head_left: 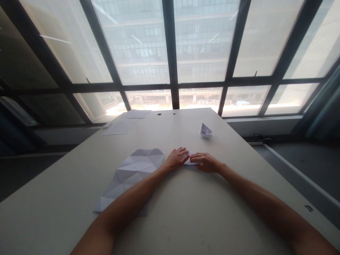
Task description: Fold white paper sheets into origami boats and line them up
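Note:
A small folded piece of white paper (190, 163) lies on the table under both of my hands, which cover much of it. My left hand (177, 158) rests flat across its left side, fingers stretched out and slightly spread. From the right, my right hand (205, 162) grips the paper's right part, fingers over the top and thumb low near the front edge. The fingertips of the two hands nearly meet. Left of them lies a large creased sheet of white paper (140, 164), unfolded and partly hidden by my left forearm.
A folded paper boat (206, 131) stands beyond my right hand. Flat paper sheets (119, 126) lie at the table's far left. Past the far end of the white table (202, 219) are tall windows (202, 42). A small dark mark (308, 208) is near the right edge.

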Demonstrator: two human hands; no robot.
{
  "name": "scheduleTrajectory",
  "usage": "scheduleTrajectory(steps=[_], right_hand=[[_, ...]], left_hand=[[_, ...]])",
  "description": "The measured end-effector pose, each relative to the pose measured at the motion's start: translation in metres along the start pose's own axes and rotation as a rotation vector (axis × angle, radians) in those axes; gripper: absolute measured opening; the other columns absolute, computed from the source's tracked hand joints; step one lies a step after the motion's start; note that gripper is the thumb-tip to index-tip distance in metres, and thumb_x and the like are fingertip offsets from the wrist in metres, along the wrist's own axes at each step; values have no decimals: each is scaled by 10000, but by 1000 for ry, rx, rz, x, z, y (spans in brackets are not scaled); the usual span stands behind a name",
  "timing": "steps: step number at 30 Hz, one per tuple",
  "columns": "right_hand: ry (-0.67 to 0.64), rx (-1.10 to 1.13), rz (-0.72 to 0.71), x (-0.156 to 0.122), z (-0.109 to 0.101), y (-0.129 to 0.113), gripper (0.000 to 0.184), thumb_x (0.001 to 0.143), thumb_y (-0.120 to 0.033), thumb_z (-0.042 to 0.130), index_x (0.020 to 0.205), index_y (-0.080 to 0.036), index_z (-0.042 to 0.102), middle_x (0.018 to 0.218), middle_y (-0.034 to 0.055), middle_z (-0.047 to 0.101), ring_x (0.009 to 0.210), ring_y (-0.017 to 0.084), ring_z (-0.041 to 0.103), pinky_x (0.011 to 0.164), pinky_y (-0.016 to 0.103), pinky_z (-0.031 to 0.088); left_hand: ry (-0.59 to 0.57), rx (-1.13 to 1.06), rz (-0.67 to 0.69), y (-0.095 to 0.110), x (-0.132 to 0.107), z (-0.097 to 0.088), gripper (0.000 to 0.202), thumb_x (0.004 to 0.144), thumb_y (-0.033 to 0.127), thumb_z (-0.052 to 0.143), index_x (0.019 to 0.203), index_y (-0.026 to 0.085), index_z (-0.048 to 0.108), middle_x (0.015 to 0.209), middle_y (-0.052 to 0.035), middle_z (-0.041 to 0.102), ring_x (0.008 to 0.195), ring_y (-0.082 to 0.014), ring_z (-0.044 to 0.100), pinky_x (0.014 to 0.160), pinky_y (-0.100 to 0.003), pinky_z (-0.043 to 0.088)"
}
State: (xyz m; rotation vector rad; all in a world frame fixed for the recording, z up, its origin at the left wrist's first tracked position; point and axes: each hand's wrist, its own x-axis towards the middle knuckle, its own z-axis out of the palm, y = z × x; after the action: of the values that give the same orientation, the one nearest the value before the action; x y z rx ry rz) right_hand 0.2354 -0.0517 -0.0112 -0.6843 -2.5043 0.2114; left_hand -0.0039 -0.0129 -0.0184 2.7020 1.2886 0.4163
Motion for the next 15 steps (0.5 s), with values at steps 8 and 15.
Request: scheduleTrajectory(steps=[8,15], right_hand=[[98,-48,106,-3,9,11,428,877,-77,496,1223,-217,705,1200,78,733,1086,233,703,969,363,541],[259,-37,310,-6,11,15,354,955,-203,477,1231,-229,698,1091,72,769,941,239,739,868,344,564]], left_hand=[[151,-118,-18,-2,4,2,463,1068,425,288,1340,202,590,1454,-68,556,1388,-201,459,1181,-388,341],[398,-195,-100,1,4,-2,450,1068,384,277,1420,182,471,1416,-96,556,1344,-208,485,1157,-392,376]])
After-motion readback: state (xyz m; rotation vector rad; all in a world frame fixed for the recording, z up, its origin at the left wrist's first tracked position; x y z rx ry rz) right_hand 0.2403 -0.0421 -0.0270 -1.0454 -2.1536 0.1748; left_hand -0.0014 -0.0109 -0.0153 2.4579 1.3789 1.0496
